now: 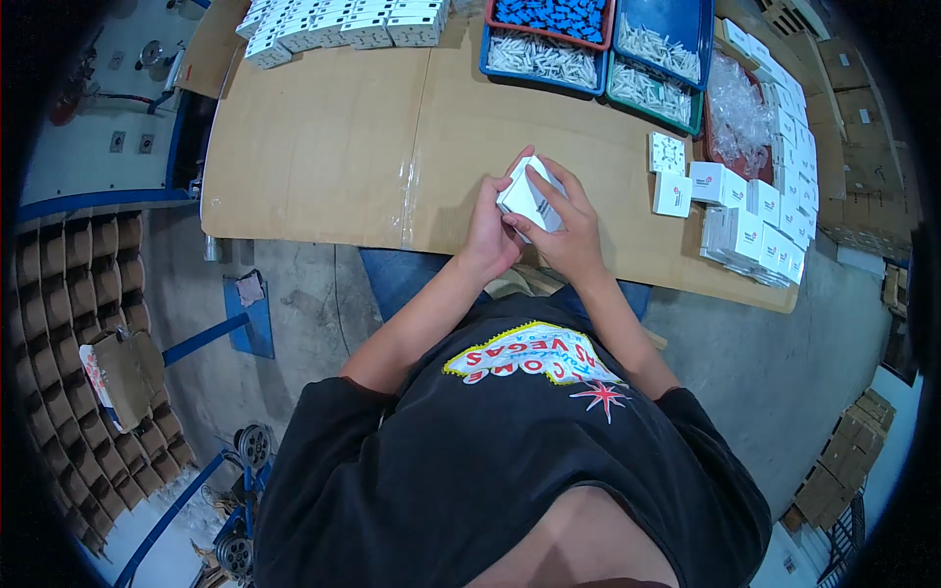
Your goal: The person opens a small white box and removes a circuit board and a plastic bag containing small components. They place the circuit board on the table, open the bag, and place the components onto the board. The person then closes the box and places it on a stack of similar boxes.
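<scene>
Near the table's front edge, both my hands are closed around a small white box (527, 200). My left hand (489, 233) grips its left side, the fingers partly hidden behind it. My right hand (572, 227) wraps the right side, with fingers lying across the top face. What is inside the box cannot be seen. To the right of my hands, a white box (671, 194) lies on the cardboard-covered table (323, 157). Touching it, just behind, is a white piece with dark spots (667, 153).
At the back stand a red tray (554, 39) of blue parts, a blue tray (539, 86) and a green tray (650, 119) of white parts. Stacked white boxes (750, 235) line the right side beside clear plastic bags (737, 113). Rows of spotted white pieces (343, 24) sit back left.
</scene>
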Demonstrator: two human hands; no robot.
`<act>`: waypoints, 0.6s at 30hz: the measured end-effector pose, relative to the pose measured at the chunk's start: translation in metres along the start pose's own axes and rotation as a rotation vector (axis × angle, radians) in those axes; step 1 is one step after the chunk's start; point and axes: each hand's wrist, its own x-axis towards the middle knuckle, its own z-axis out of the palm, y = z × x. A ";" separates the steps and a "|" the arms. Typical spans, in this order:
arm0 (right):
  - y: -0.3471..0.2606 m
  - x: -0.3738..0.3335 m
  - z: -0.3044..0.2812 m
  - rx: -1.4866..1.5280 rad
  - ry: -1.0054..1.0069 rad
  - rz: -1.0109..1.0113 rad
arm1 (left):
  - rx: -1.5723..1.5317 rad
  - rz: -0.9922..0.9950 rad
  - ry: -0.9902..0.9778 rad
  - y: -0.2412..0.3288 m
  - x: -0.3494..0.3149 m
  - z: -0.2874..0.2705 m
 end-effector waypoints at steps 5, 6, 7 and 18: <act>0.004 -0.001 0.001 -0.024 -0.014 -0.018 | -0.004 0.020 0.017 -0.004 0.004 -0.001; 0.004 -0.001 0.001 -0.026 -0.017 -0.021 | -0.001 0.028 0.022 -0.005 0.004 -0.001; 0.005 -0.001 0.001 -0.026 -0.020 -0.025 | 0.003 0.037 0.028 -0.005 0.005 -0.001; 0.005 0.004 0.000 0.031 -0.058 -0.038 | 0.039 0.138 -0.006 -0.010 0.007 0.000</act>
